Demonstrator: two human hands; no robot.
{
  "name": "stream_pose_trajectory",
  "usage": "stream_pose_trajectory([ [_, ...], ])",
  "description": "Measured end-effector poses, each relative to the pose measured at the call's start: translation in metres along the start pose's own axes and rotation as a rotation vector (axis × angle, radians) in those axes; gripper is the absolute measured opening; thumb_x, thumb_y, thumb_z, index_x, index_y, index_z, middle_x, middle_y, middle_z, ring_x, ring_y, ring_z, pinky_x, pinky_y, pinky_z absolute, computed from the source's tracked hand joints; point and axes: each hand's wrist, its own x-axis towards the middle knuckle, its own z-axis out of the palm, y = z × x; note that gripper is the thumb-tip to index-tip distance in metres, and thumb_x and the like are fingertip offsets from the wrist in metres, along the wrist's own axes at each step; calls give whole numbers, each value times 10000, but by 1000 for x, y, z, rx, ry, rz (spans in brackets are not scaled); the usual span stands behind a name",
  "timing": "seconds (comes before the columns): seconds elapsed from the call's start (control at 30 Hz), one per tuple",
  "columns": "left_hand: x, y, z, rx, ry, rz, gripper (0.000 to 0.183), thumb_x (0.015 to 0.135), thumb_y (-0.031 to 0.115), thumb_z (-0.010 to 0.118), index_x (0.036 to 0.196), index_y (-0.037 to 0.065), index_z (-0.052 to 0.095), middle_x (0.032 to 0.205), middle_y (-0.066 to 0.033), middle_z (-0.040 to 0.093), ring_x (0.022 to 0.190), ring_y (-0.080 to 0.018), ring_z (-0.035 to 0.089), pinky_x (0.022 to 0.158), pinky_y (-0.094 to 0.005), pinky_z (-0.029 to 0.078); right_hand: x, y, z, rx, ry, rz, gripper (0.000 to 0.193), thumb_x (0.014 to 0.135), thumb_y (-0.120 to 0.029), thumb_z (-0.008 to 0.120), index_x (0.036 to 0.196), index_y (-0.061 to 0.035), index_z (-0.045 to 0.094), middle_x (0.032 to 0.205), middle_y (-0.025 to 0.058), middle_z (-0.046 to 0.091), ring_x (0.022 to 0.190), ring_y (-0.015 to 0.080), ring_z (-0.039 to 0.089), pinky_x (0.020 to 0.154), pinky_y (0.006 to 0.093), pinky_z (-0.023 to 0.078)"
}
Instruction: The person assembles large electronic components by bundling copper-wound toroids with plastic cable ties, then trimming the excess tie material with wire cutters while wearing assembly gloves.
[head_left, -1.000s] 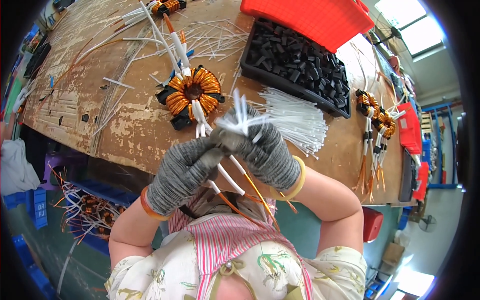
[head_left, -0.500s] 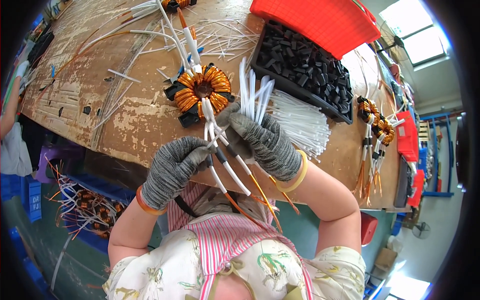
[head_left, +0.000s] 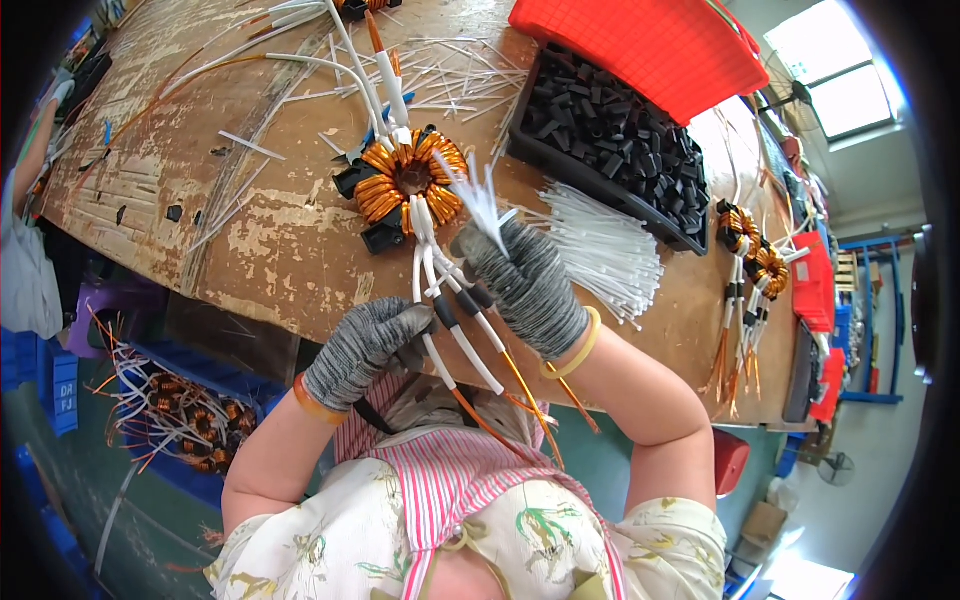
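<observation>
Partly, it seems, the work is done: the left hand (head_left: 367, 348) curls its fingers beside the white leads (head_left: 466, 349), its grip's tightness and contents hidden. Black sleeves (head_left: 445, 312) sit on these; a tie (head_left: 433, 291) apparently crosses them, fastening indistinct. The right hand (head_left: 527, 285) grips loose ties (head_left: 483, 208), tips blurred. Beyond, the copper-wound ring (head_left: 400, 203) lies on the bench (head_left: 275, 275), its far leads (head_left: 392, 88) showing no black sleeves; another ring (head_left: 360, 10) is cut off.

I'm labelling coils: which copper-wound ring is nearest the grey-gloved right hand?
The orange copper-wound ring up and left of the right hand; other rings lie farther off: top, far right, blue bin.
</observation>
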Motion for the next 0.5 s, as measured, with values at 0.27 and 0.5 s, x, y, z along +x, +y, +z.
stream_pose_trajectory([
  [0.27, 0, -10, 0, 316, 360, 375, 233, 862, 243, 629, 920, 16, 635, 740, -73, 626, 676, -145, 614, 598, -273, 487, 0, 11, 9, 145, -34, 107, 206, 913, -230, 589, 973, -36, 623, 794, -13, 608, 697, 69, 537, 607, 217, 447],
  [0.5, 12, -23, -6, 504, 296, 544, 157, 809, -5, 635, 963, 2, 607, 830, -44, 642, 763, -102, 606, 694, -256, 496, -5, 15, 5, 421, -90, 335, 255, 904, -288, 599, 978, -46, 633, 789, 3, 619, 701, 70, 561, 608, 209, 452],
])
